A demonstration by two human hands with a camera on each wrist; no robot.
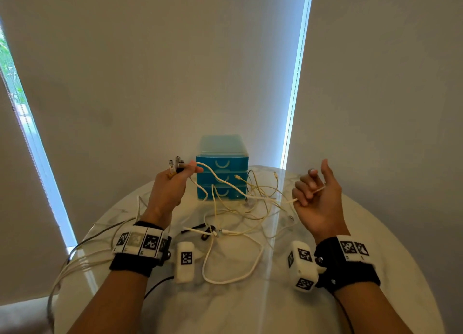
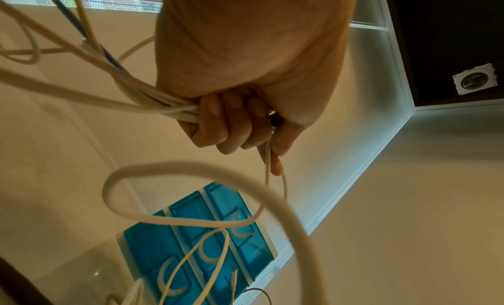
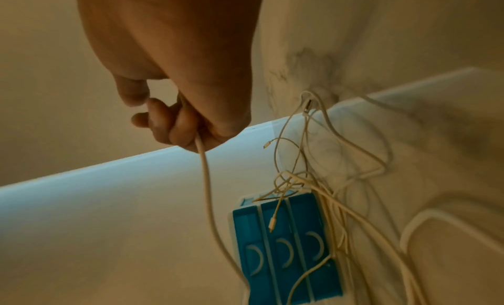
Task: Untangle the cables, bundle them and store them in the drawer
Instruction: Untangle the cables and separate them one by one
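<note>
At centre left of the head view, the left hand (image 1: 168, 188) is raised above the tabletop (image 1: 375, 233), its grip closed around a bunch of cables (image 2: 152, 102) whose USB plugs (image 1: 175, 163) stick up past the knuckles. At centre right, the right hand (image 1: 317, 198) is turned palm up, its curled fingers (image 3: 174, 126) gripping a single white cable (image 3: 207, 180) that runs back toward the middle of the frame. There a loose tangle of cables (image 1: 240, 208) lies on the marble tabletop, partly draped in front of the blue drawer unit (image 1: 223, 173) at upper centre. All three drawers look shut. Some dark strap pieces (image 1: 203, 232) lie among the cables near the lower centre.
</note>
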